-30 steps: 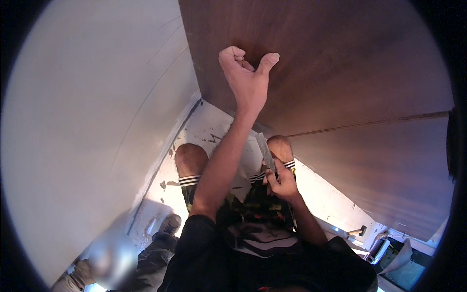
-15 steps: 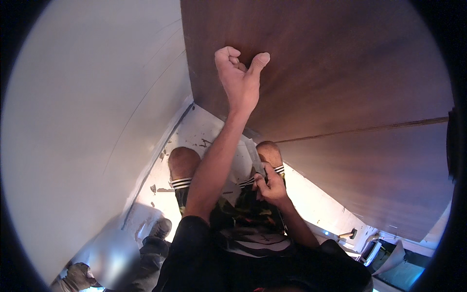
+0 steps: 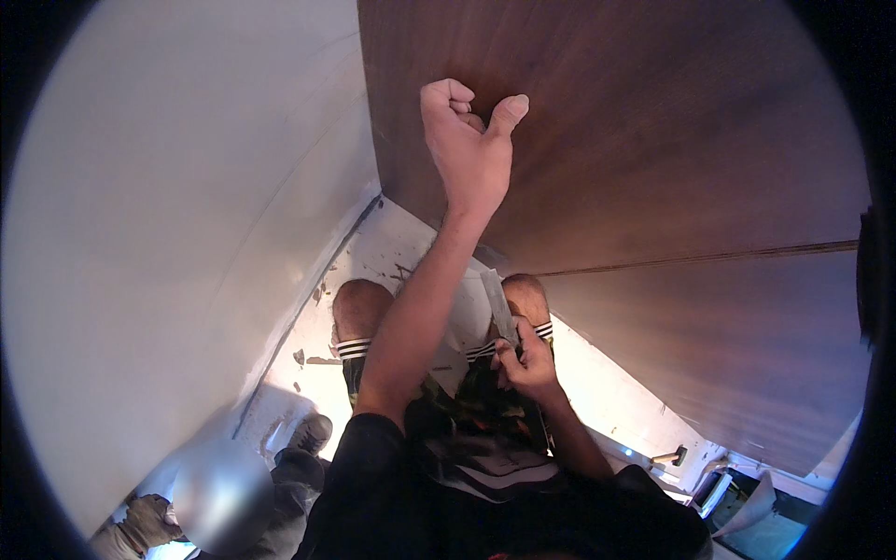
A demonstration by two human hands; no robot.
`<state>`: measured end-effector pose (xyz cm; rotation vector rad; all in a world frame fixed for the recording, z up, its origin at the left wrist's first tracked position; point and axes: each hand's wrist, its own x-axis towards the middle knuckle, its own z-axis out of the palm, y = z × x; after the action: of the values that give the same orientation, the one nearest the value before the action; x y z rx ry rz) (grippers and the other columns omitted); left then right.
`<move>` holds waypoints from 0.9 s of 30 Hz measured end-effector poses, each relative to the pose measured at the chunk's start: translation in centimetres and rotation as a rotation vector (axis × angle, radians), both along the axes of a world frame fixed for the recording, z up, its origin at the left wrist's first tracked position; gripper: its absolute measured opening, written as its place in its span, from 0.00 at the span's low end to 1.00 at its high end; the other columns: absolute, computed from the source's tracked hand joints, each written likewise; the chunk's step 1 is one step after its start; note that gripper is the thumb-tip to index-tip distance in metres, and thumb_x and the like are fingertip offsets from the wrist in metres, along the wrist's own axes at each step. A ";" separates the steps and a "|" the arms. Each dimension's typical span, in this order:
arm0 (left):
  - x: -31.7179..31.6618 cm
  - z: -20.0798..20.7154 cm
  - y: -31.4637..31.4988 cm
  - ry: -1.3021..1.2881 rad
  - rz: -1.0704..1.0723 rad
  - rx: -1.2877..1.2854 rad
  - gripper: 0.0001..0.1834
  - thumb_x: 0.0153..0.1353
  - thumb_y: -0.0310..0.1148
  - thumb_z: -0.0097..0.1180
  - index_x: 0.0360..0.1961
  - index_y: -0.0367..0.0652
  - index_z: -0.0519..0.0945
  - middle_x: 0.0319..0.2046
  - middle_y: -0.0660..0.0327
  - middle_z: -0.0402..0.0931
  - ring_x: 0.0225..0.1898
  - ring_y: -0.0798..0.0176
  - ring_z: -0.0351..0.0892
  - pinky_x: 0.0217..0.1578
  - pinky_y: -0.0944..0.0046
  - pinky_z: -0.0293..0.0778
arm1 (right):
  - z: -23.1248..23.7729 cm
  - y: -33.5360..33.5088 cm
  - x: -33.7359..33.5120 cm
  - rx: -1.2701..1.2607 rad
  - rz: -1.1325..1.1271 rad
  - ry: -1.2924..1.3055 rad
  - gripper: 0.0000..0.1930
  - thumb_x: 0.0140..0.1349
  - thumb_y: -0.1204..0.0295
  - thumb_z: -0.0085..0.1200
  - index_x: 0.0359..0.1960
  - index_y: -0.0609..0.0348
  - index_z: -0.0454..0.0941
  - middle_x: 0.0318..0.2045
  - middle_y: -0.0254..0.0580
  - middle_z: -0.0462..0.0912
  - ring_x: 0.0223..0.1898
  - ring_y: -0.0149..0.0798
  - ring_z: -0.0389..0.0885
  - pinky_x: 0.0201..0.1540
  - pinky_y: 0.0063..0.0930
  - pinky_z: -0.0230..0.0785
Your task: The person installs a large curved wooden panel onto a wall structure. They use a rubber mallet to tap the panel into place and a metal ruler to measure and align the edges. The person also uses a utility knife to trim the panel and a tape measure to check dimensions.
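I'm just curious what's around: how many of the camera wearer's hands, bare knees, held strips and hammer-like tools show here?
Left hand and right hand: 2
Bare knees: 2
Flat grey strip: 1
Hammer-like tool: 1
Total: 6

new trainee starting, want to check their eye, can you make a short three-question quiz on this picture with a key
1. Which hand holds the flat grey strip?
2. True or false: the hammer-shaped tool is at the upper left of the picture.
3. What colour is the panel beyond the left hand? a) white b) brown c) green

Key:
1. The right hand.
2. False; it is at the lower right.
3. b) brown.
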<state>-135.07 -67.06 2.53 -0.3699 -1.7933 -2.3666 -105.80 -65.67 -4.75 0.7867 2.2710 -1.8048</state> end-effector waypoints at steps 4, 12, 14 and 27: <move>0.3 0.5 -0.6 -0.026 -0.053 0.037 0.37 0.55 0.49 0.80 0.51 0.40 0.67 0.39 0.65 0.63 0.31 0.73 0.62 0.35 0.68 0.70 | -0.4 0.4 -0.1 0.023 0.037 -0.020 0.15 0.75 0.71 0.52 0.58 0.62 0.69 0.26 0.46 0.86 0.22 0.37 0.86 0.25 0.31 0.79; 0.7 -0.5 0.2 0.173 0.135 -0.222 0.42 0.53 0.52 0.81 0.54 0.36 0.67 0.43 0.61 0.63 0.34 0.68 0.63 0.39 0.63 0.71 | -0.6 0.1 -0.6 0.026 0.033 -0.008 0.14 0.75 0.72 0.50 0.58 0.61 0.68 0.25 0.41 0.84 0.18 0.33 0.82 0.22 0.29 0.76; 0.7 -0.6 0.4 0.274 0.202 -0.205 0.42 0.53 0.53 0.80 0.54 0.36 0.67 0.43 0.61 0.62 0.34 0.68 0.63 0.39 0.61 0.70 | 0.1 0.0 -0.3 0.012 0.049 -0.073 0.17 0.74 0.71 0.52 0.61 0.61 0.68 0.26 0.46 0.86 0.22 0.37 0.86 0.26 0.32 0.79; 3.0 -1.4 1.2 0.270 0.187 -0.258 0.40 0.56 0.54 0.77 0.51 0.35 0.68 0.44 0.58 0.63 0.35 0.64 0.63 0.40 0.59 0.69 | -0.8 0.4 -0.4 0.072 0.075 0.002 0.12 0.75 0.73 0.49 0.56 0.60 0.68 0.25 0.40 0.83 0.18 0.31 0.82 0.20 0.27 0.75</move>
<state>-132.04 -65.89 1.09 -0.5017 -1.9094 -1.8670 -106.22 -65.27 -5.59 0.7009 2.3460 -1.7014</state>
